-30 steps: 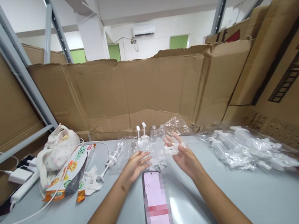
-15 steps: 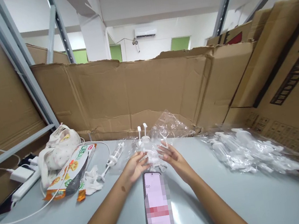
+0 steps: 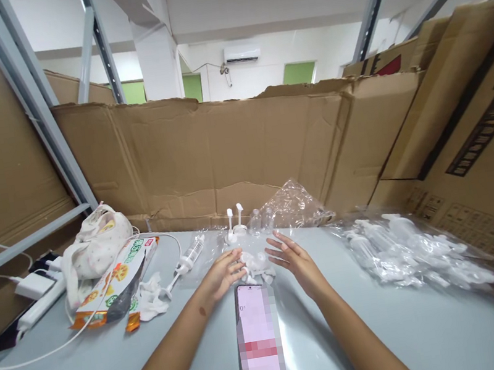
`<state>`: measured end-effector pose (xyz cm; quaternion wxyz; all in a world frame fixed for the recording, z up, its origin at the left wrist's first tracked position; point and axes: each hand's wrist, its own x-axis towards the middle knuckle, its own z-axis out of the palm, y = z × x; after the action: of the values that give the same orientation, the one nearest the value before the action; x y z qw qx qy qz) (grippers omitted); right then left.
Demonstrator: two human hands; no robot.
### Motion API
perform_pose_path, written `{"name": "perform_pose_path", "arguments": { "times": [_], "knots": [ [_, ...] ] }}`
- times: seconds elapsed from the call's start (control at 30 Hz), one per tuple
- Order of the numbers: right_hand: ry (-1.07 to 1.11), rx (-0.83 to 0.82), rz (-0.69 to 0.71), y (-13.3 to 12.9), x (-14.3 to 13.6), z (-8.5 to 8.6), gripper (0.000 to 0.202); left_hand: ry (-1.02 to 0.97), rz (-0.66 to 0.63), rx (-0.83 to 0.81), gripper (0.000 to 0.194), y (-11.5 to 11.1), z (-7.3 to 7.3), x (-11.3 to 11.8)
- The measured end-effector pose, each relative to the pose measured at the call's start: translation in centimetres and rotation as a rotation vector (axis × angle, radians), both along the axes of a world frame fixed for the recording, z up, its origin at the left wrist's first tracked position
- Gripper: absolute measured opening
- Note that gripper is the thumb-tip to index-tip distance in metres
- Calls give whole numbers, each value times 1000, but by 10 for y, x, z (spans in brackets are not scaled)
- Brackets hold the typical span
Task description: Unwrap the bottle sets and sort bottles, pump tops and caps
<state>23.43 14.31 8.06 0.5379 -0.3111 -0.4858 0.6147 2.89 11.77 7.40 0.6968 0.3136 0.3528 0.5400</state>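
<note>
Small white plastic parts [image 3: 256, 266] lie in a loose pile at the middle of the table. My left hand [image 3: 222, 274] is at the pile's left side, fingers spread and holding nothing. On the other side my right hand [image 3: 292, 259] is open too, its fingers apart from the parts. Behind the pile stand two white pump-like pieces [image 3: 237, 227] with upright stems. Next to them sit clear, see-through containers [image 3: 262, 219], hard to make out against a crumpled clear plastic bag [image 3: 296, 202].
A phone [image 3: 258, 333] with a plugged-in cable lies in front. Leftward are a syringe-like item [image 3: 188, 260], crumpled tissue [image 3: 152, 297], a snack packet [image 3: 117, 287], a white cloth bag [image 3: 96, 240] and a power strip [image 3: 41, 305]. A clear bag of white plastic pieces [image 3: 406, 244] lies right. Cardboard [image 3: 232, 150] walls the back.
My right hand has moved right, away from the pile, and my left hand has barely shifted. The clear plastic bag behind has shifted to the right, exposing the clear containers.
</note>
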Motion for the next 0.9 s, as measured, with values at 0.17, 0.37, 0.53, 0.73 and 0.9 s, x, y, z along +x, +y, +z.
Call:
{"name": "perform_pose_path", "arguments": {
  "times": [0.17,0.37,0.53,0.73,0.9],
  "knots": [
    [-37,6,-12,-2,2,3,44,59,-12,14,37,-1,-2,-1],
    [-44,23,-46,2,7,4,43,93,-9,50,38,-2,-2,-2],
    [-59,46,-76,5,11,3,46,122,30,65,37,-6,3,-1],
    [-50,61,-119,5,11,6,52,162,65,101,36,-9,8,1],
    [-52,106,-211,4,12,8,56,160,93,144,33,-7,4,1]
  ]
}}
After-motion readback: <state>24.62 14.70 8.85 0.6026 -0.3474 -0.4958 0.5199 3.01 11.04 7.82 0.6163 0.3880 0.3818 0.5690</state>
